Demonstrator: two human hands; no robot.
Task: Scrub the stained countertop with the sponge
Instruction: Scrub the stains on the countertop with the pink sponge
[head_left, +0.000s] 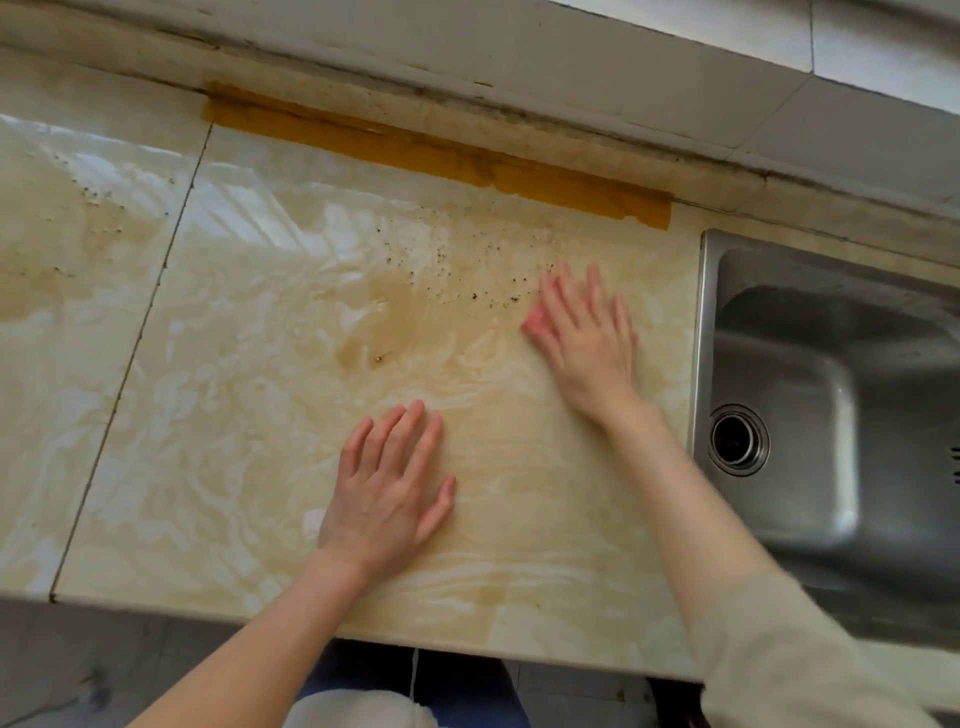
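The beige marbled countertop (249, 395) carries a brown stain (387, 317) near its middle and dark specks (457, 270) toward the back. My right hand (587, 338) lies flat and blurred on a pink sponge (535, 318), of which only a corner shows at the fingers' left side, just right of the stain. My left hand (387, 493) rests palm down on the counter nearer the front edge, fingers spread, holding nothing.
A steel sink (831, 395) with a round drain (737, 439) borders the counter on the right. Yellow-brown tape (431, 150) runs along the grimy back edge below white wall tiles. A seam (140, 338) splits the counter on the left. The front edge drops to the floor.
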